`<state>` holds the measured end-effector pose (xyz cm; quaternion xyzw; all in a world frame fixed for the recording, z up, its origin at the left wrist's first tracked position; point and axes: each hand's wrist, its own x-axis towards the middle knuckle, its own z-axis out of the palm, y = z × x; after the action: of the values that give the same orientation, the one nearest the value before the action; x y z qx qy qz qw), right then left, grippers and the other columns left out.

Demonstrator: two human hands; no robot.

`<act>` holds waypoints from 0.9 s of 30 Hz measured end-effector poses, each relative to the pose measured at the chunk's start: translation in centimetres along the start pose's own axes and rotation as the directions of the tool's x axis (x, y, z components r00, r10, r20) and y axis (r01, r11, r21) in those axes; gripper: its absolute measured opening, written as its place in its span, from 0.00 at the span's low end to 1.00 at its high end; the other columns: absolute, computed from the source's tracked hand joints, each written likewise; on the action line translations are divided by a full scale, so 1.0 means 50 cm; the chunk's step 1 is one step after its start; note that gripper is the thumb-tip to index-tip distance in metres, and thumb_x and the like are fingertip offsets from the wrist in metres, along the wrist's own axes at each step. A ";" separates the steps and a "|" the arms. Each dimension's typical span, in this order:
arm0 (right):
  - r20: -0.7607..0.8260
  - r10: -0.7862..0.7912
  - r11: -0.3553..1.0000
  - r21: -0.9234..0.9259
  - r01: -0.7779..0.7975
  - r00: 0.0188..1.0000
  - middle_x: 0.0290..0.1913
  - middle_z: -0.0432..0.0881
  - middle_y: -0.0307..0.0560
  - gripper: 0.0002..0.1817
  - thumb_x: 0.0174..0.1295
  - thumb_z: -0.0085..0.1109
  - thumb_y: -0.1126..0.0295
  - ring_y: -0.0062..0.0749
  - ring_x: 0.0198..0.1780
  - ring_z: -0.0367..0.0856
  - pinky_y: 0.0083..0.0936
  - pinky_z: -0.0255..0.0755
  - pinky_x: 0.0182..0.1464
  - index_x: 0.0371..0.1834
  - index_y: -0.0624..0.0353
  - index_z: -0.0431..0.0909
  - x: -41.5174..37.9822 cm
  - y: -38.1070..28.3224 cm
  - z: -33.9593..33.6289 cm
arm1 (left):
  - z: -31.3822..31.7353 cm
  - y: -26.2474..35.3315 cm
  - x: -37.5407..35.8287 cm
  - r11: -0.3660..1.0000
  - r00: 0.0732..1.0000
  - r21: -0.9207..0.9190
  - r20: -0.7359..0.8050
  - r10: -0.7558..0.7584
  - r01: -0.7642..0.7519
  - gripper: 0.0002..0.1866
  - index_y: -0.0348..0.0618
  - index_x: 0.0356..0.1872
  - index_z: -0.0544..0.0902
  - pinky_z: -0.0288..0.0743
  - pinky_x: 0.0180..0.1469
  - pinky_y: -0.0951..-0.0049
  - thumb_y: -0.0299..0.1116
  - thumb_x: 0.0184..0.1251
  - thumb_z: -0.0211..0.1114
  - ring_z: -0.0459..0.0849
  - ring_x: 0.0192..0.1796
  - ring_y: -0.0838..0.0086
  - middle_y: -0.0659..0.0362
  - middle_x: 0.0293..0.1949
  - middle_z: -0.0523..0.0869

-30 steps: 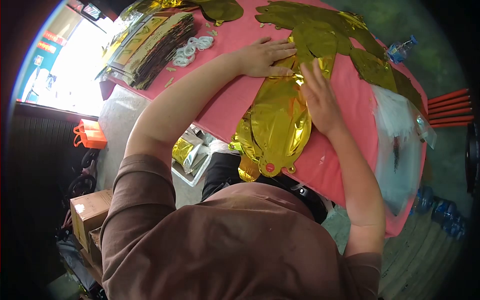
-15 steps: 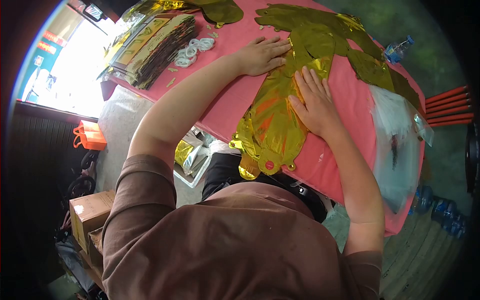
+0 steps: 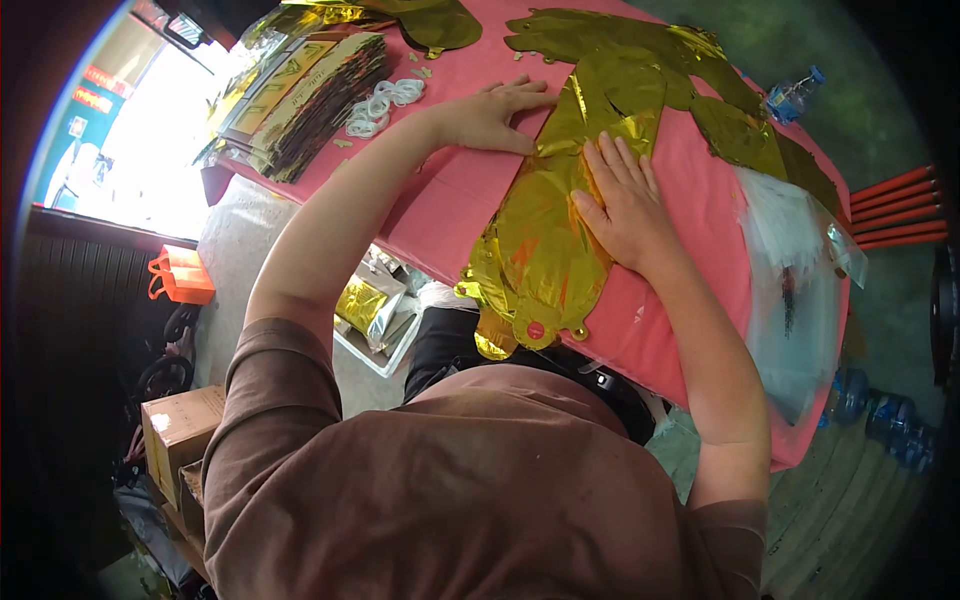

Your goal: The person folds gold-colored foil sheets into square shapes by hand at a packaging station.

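A flat gold foil balloon point(image 3: 545, 240) lies lengthwise on the pink tablecloth point(image 3: 455, 215), its tabbed end with a small red dot at the near table edge. My right hand point(image 3: 625, 205) rests flat on its right side, fingers stretched forward. At the balloon's left edge is my left hand point(image 3: 495, 115), with the fingers apart and the thumb and fingertips at the foil. More flat gold foil balloons point(image 3: 600, 40) overlap beyond my hands and spread to the far right.
Stacked printed packets point(image 3: 310, 100) and coils of white ribbon point(image 3: 385, 105) lie on the left of the table. Clear plastic bags point(image 3: 795, 290) cover the right side near a small bottle point(image 3: 795, 95). Below the table edge sits a white bin point(image 3: 385, 360); cardboard boxes point(image 3: 185, 425) stand at left.
My left hand has slid left and slightly toward me, from lying on the foil to its edge. My right hand stays nearly in place on the balloon.
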<state>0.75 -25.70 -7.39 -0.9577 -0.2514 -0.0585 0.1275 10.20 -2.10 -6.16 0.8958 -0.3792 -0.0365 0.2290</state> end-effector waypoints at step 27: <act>-0.009 -0.016 0.999 -0.046 0.015 1.000 0.73 0.50 0.53 0.33 0.67 0.41 0.51 0.44 0.74 0.45 0.41 0.38 0.72 0.71 0.56 0.52 0.000 0.003 0.008 | 0.023 0.126 -0.135 0.989 0.991 0.067 0.038 0.126 -0.128 0.25 0.44 0.65 0.65 0.44 0.71 0.53 0.38 0.69 0.52 0.55 0.72 0.61 0.53 0.68 0.63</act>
<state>0.84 -25.73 -7.80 -0.9580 -0.2568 -0.0698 0.1063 0.94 -1.65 -5.15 0.8765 -0.4403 -0.0238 0.1933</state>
